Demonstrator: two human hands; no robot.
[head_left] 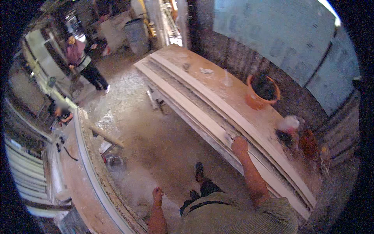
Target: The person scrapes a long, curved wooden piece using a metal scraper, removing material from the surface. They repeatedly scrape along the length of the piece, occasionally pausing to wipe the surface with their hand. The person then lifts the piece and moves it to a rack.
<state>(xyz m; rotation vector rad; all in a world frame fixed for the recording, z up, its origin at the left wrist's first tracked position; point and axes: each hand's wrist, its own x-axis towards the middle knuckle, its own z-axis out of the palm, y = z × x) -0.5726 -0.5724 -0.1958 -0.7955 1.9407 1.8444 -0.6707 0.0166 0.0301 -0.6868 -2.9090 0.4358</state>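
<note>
My right hand (pixel 239 145) is closed round a small hand tool with a pale flat end (pixel 228 137), too blurred to name its kind. The tool's end rests against the near pale wooden board (pixel 191 109), one of two long boards lying side by side on the workbench. Beyond a dark, dusty gap lies the far board (pixel 218 102). Down at my side, away from the bench, my left hand (pixel 157 194) hangs with fingers curled in; whether anything is inside them cannot be seen.
An orange bucket (pixel 263 93), a whitish container (pixel 288 124) and a reddish-brown object (pixel 307 142) stand along the bench's wall side. Another long bench (pixel 83 187) curves along the left. One person (pixel 80 58) stands at the far left; another (pixel 62 114) is beyond the left bench.
</note>
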